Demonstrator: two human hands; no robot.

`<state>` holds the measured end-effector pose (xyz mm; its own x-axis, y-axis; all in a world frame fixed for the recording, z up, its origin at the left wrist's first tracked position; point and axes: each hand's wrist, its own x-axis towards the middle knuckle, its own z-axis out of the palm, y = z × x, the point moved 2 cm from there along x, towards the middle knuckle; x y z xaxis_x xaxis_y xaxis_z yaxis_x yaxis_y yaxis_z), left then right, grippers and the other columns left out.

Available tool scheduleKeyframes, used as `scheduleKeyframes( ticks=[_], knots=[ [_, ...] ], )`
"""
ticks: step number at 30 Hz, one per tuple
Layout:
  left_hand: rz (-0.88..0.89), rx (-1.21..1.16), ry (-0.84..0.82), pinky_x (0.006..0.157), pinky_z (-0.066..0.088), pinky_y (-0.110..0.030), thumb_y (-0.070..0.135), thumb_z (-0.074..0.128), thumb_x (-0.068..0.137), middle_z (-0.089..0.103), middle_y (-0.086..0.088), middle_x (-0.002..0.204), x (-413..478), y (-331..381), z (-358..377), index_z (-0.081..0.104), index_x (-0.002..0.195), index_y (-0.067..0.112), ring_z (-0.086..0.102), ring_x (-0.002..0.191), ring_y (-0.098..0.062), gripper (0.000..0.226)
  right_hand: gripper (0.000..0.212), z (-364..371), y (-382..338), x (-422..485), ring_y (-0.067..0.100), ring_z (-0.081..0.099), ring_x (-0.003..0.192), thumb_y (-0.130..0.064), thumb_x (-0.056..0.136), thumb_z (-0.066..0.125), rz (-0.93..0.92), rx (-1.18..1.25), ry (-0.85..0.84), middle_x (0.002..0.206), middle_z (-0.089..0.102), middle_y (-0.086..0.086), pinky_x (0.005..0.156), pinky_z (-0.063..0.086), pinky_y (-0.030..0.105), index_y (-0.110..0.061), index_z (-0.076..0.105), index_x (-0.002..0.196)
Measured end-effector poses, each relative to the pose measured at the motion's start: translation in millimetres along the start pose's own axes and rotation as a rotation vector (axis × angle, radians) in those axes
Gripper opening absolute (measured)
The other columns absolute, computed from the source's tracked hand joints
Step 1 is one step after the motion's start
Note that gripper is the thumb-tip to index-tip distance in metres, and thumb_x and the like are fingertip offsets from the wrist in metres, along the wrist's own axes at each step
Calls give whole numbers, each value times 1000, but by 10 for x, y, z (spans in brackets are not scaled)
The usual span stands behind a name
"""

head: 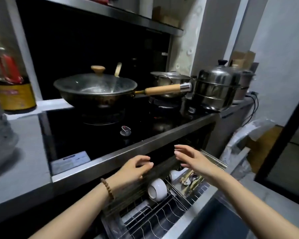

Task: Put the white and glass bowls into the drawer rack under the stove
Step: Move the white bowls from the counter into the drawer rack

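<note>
The wire drawer rack (155, 219) under the stove is pulled out. A white bowl (157, 188) lies tipped on its side in the rack, and a second white bowl (176, 175) shows behind it. My left hand (134, 169) hovers over the rack's back part with loosely curled fingers, holding nothing. My right hand (191, 158) is above the rack to the right, fingers straight and empty. Blurred glass and white bowls (0, 149) are stacked on the counter at the far left.
A lidded wok (95, 90) with a wooden handle sits on the stove, with steel pots (216, 90) to its right. Cutlery (191, 181) lies in the rack's right part. The stove's steel front edge (128, 152) runs just above my hands.
</note>
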<state>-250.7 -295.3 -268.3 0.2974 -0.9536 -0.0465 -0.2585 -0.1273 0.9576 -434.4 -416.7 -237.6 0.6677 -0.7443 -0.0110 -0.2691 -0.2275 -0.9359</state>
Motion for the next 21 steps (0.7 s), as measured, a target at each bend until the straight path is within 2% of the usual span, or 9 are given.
scheduleKeyframes(
  ticks=[4, 8, 10, 14, 16, 17, 18, 20, 21],
  knots=[
    [255, 3, 141, 72, 51, -13, 24, 59, 90, 67, 9, 106, -487, 708, -650, 58, 104, 34, 63, 94, -3, 18, 24, 277, -843, -91, -2, 57, 110, -31, 91, 58, -178, 25, -39, 120, 60, -15, 93, 48, 24, -38, 56, 114],
    [476, 159, 301, 81, 48, -11, 30, 62, 87, 67, 9, 110, -1069, 1332, -1372, 56, 116, 33, 63, 99, 3, 30, 42, 680, -1624, -123, -4, 57, 114, -35, 88, 60, -354, 10, -119, 132, 56, -11, 92, 50, 21, -32, 52, 129],
    [545, 241, 382, 85, 48, -12, 33, 63, 85, 67, 11, 111, -1339, 1593, -1685, 55, 115, 36, 62, 101, 2, 31, 49, 910, -1968, -135, -3, 57, 115, -38, 85, 62, -420, 11, -168, 136, 54, -9, 95, 49, 22, -30, 50, 132],
    [626, 342, 562, 79, 49, -16, 28, 64, 85, 65, 10, 114, -1797, 1953, -2208, 53, 118, 32, 61, 104, -5, 35, 73, 1336, -2581, -167, 5, 52, 124, -60, 66, 64, -530, -49, -249, 139, 51, -10, 110, 40, 38, -34, 49, 132],
    [626, 383, 633, 88, 49, -24, 28, 65, 85, 64, 10, 114, -1985, 2043, -2443, 53, 121, 28, 59, 108, -8, 38, 76, 1540, -2826, -136, 6, 50, 125, -65, 64, 63, -571, -74, -263, 140, 50, -12, 110, 39, 39, -37, 48, 132],
    [621, 400, 664, 92, 48, -28, 29, 66, 85, 64, 9, 115, -2074, 2069, -2559, 53, 122, 27, 58, 109, -9, 39, 72, 1643, -2931, -107, 3, 52, 122, -63, 67, 64, -587, -75, -265, 140, 50, -13, 108, 41, 34, -38, 48, 132],
    [615, 418, 695, 94, 47, -29, 30, 66, 84, 64, 10, 115, -2159, 2083, -2676, 53, 122, 27, 58, 110, -7, 40, 65, 1749, -3030, -77, -2, 53, 117, -58, 72, 65, -606, -68, -273, 140, 49, -13, 102, 44, 24, -38, 48, 132],
    [601, 473, 761, 93, 45, -22, 36, 66, 83, 61, 17, 116, -2304, 2075, -2920, 54, 120, 31, 55, 109, 3, 39, 55, 1960, -3215, -19, -17, 53, 103, -47, 80, 66, -644, -65, -292, 141, 48, -12, 81, 44, 2, -38, 48, 131],
    [586, 502, 796, 92, 43, -20, 40, 66, 82, 59, 21, 117, -2358, 2052, -3047, 54, 119, 33, 54, 109, 6, 39, 54, 2056, -3295, 14, -18, 52, 101, -44, 81, 67, -657, -65, -300, 143, 47, -10, 77, 43, 0, -37, 48, 131]
  ],
)
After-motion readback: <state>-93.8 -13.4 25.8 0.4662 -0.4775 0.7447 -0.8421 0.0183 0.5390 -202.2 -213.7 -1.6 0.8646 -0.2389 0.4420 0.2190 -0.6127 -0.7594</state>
